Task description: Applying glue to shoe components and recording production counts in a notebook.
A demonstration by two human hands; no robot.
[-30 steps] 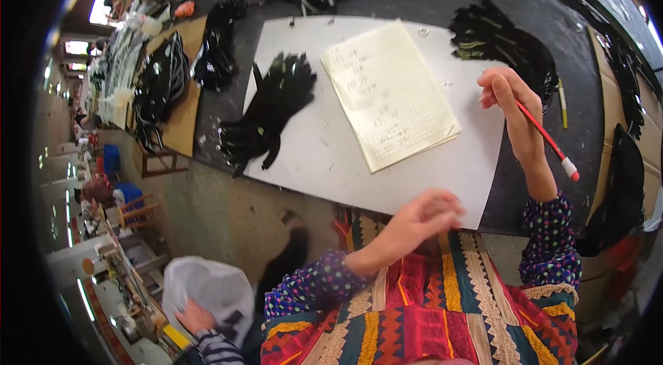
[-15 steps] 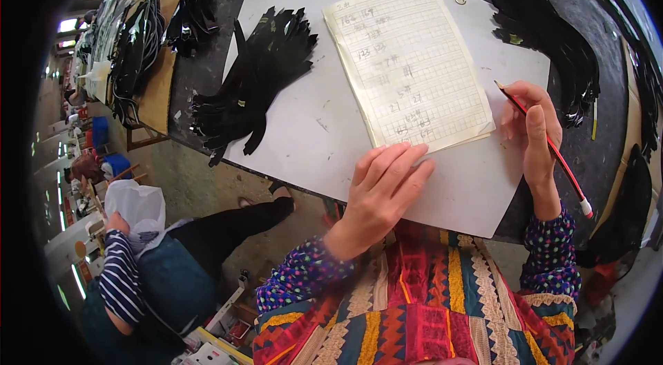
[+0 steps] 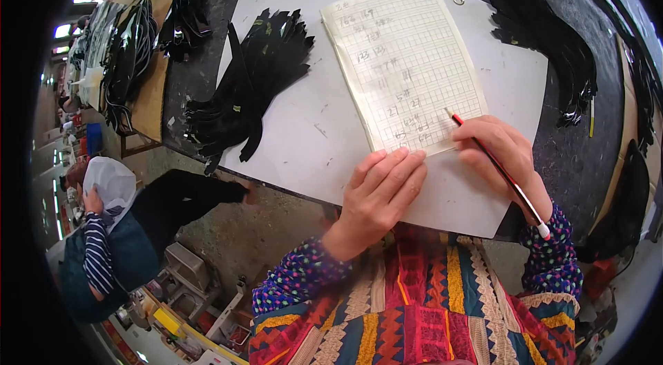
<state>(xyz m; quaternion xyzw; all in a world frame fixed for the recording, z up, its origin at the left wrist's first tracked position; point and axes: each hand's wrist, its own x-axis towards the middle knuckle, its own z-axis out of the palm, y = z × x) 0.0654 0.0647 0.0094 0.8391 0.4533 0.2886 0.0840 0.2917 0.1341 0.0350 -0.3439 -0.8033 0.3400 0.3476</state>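
Observation:
A notebook [image 3: 407,40] with grid-ruled, handwritten pages lies on a white board [image 3: 290,137] in front of me. My left hand [image 3: 387,189] rests with its fingers laid out on the notebook's lower edge. In my right hand [image 3: 501,151] is a red and black pencil [image 3: 494,165] with a white and pink end. Its tip is over the lower right part of the page; whether it touches the paper I cannot tell. To the left of the notebook, a bundle of black strips [image 3: 259,82] lies partly on the board.
Another bundle of black strips [image 3: 545,40] lies at the right, over the board's edge. More dark strips [image 3: 131,61] hang at the far left. A metal ring [image 3: 458,0] sits near the notebook's top corner. At lower left, a person [image 3: 117,234] holds a white bag [image 3: 110,185].
My right hand has moved left with the pencil, from beside the notebook to over its lower right part. My left hand stays nearly in place. The person at the left has moved farther left.

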